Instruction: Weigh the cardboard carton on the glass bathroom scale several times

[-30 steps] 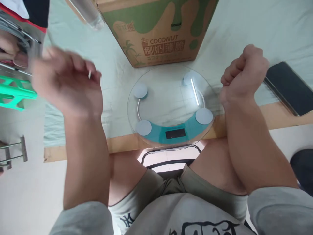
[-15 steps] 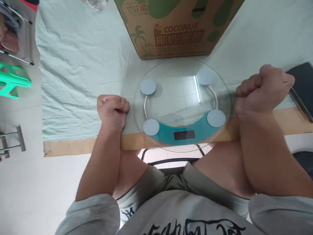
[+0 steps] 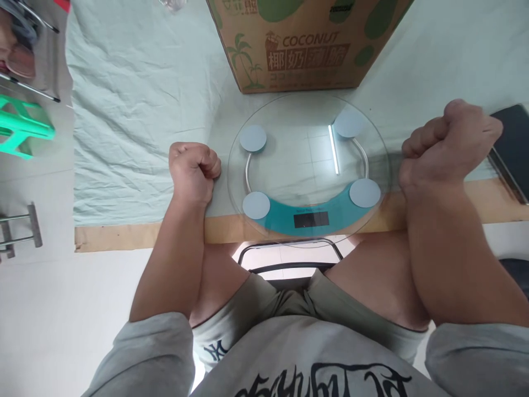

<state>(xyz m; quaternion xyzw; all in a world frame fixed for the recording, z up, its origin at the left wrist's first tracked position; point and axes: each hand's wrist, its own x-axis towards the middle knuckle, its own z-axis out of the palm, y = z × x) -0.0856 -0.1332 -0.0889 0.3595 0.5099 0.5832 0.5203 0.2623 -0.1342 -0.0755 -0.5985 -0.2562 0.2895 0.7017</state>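
Note:
A round glass bathroom scale (image 3: pixel 308 160) lies on the table's front edge, its near rim jutting past the wood. It has a teal band with a dark display and several pale round pads. Just left of the glass, my left hand (image 3: pixel 193 171) rests as a fist on the cloth, apart from the scale. On the other side my right hand (image 3: pixel 450 140) is likewise a closed fist, by the right rim. Nothing shows in either fist. Behind the scale stands a brown cardboard box (image 3: pixel 306 60) printed COCONUT.
A pale green cloth (image 3: pixel 136 110) covers the table, with a bare wooden strip (image 3: pixel 119 236) along the front. A dark flat object (image 3: pixel 514 143) lies beyond my right hand. On the floor at left are a green stool (image 3: pixel 25 127) and a metal-framed rack (image 3: pixel 31 94).
The view has shifted slightly, so the box, scale and table sit a little higher in the picture. Both fists stay closed beside the scale.

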